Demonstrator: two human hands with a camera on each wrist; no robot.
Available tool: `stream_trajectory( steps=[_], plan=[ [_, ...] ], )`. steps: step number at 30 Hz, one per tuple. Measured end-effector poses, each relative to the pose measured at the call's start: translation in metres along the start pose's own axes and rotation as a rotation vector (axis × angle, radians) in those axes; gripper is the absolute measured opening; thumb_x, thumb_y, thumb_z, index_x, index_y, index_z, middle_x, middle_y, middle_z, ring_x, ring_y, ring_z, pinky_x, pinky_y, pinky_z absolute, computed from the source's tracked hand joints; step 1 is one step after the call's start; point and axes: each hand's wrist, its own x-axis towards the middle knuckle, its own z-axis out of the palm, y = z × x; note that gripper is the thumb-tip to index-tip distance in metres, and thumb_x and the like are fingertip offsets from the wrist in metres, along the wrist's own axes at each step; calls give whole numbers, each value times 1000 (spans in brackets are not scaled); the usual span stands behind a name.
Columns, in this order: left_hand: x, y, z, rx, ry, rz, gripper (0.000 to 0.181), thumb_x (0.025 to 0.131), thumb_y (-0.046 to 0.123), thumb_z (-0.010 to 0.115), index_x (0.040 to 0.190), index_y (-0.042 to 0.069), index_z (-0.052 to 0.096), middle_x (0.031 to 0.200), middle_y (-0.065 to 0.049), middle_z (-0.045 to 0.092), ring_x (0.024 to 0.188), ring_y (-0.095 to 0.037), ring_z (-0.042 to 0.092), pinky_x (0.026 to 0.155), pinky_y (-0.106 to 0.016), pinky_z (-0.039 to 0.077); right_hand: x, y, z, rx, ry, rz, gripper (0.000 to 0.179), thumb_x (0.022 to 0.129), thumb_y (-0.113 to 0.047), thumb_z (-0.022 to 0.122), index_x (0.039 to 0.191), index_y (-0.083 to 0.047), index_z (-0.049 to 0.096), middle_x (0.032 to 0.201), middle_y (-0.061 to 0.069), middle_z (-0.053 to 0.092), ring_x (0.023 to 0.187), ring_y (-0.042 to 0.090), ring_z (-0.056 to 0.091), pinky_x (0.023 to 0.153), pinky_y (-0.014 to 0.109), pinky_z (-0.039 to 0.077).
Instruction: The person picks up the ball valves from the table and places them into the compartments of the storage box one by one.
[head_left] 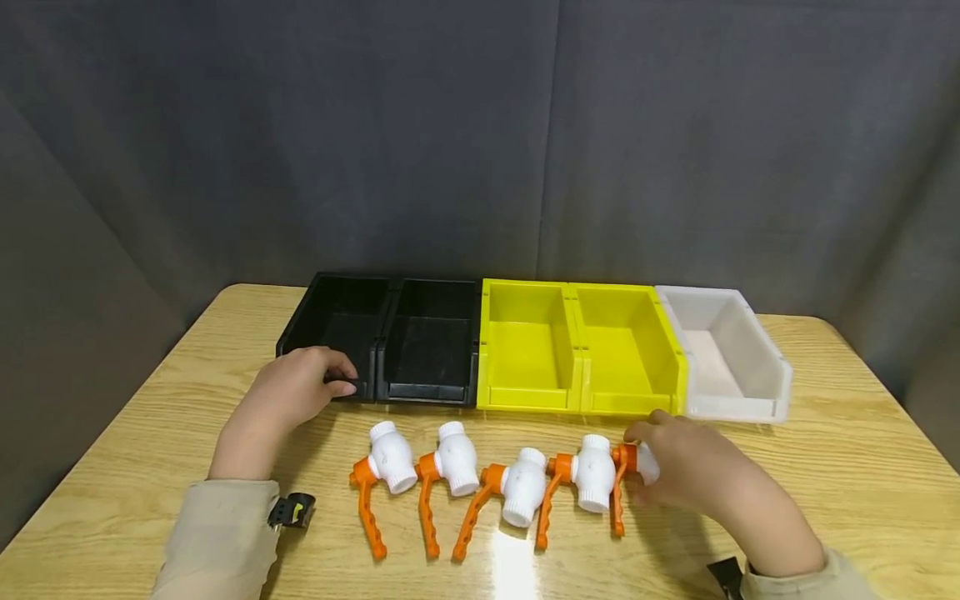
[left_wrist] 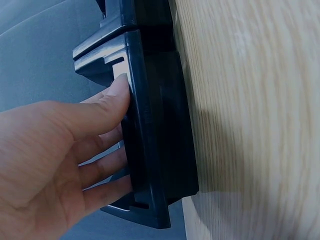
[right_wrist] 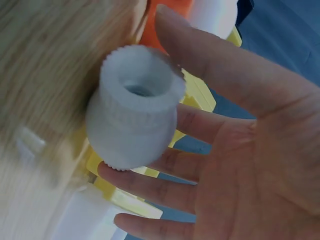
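My left hand [head_left: 300, 385] is at the front of the leftmost black bin [left_wrist: 172, 125]. Its thumb [left_wrist: 119, 87] lies on the front lip and the other fingers reach inside, so it pinches the low front wall. My right hand [head_left: 686, 458] is around the rightmost white ball valve [right_wrist: 132, 112], which has an orange handle [head_left: 618, 500]. In the right wrist view its fingers extend fairly straight behind the white body, with a gap to the palm; whether they touch is unclear. In the head view this hand hides most of that valve's body.
Several similar valves lie in a row to the left, among them one valve [head_left: 595, 473] beside the right hand. Behind them stand another black bin [head_left: 427, 392], two yellow bins [head_left: 528, 398] and a white bin [head_left: 738, 408], side by side. A grey curtain [head_left: 450, 142] hangs behind the wooden table [head_left: 127, 467].
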Motion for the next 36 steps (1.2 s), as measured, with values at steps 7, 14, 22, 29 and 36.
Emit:
stream_trajectory(
  steps=[7, 14, 22, 29, 36],
  plan=[
    [0, 1, 0, 10, -2, -9, 14, 89, 18, 74, 101, 10, 76, 100, -10, 70, 92, -29, 64, 81, -51, 51, 4, 0, 4, -26, -22, -8, 60, 60, -23, 95, 112, -11, 69, 107, 10, 59, 89, 32, 61, 79, 52, 53],
    [-2, -1, 0, 23, -10, -26, 14, 90, 19, 74, 101, 10, 76, 102, -11, 70, 92, -30, 64, 81, -51, 51, 4, 3, 5, 9, -31, -55, 56, 58, -21, 95, 107, -15, 70, 109, 9, 61, 92, 31, 62, 81, 51, 53],
    [0, 0, 1, 14, -10, -22, 15, 90, 19, 73, 102, 11, 76, 103, -10, 70, 93, -30, 64, 81, -51, 51, 1, 14, 0, 54, -44, -42, 53, 61, -20, 93, 108, -16, 69, 106, 6, 59, 87, 24, 60, 75, 46, 53],
    [-1, 2, -1, 24, -11, -33, 16, 91, 19, 73, 103, 10, 75, 104, -12, 70, 94, -31, 64, 81, -51, 51, -3, 18, -7, 74, -29, -21, 57, 61, -21, 92, 112, -13, 68, 102, 9, 58, 83, 23, 57, 70, 41, 50],
    [-1, 3, 0, 20, -9, -32, 15, 91, 18, 73, 103, 9, 75, 104, -12, 70, 93, -31, 64, 82, -51, 51, -12, 26, -17, 42, 39, -5, 57, 61, -26, 89, 114, -15, 69, 102, 6, 60, 80, 19, 55, 70, 40, 48]
  ],
)
